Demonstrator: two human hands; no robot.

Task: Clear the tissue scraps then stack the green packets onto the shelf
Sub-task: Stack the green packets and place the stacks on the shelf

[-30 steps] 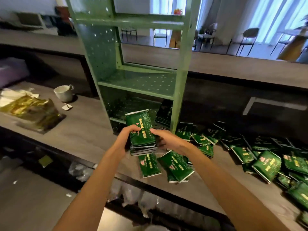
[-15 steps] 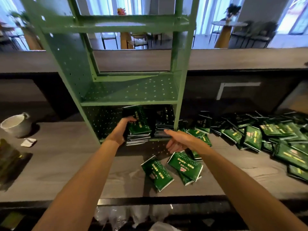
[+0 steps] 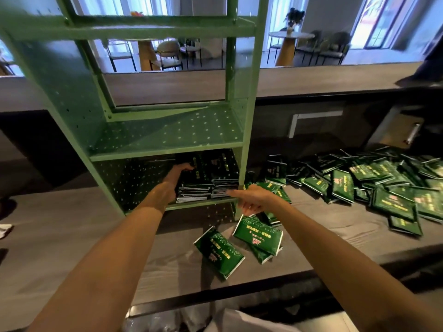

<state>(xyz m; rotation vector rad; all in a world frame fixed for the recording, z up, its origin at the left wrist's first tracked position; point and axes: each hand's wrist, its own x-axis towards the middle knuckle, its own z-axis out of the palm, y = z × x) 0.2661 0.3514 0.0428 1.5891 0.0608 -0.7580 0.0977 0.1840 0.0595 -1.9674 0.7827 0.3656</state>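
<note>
A green perforated metal shelf (image 3: 167, 133) stands on the wooden counter (image 3: 72, 236). On its lowest level sit two stacks of green packets (image 3: 215, 180). My left hand (image 3: 178, 174) reaches inside that level and grips the left stack at its top and side. My right hand (image 3: 251, 198) hovers in front of the shelf's right post with relaxed fingers, holding nothing. Three loose green packets (image 3: 257, 237) lie on the counter just below my right hand. A large heap of green packets (image 3: 383, 183) spreads over the counter to the right.
A white scrap (image 3: 4, 230) lies at the far left counter edge. A clipboard (image 3: 402, 131) leans at the back right. Beyond a raised ledge (image 3: 311, 80) are chairs and round tables. The middle shelf level holds nothing.
My left hand has pushed the held stack deeper into the lowest shelf level beside the other stack. My right hand let go of the stack and now hovers by the shelf post.
</note>
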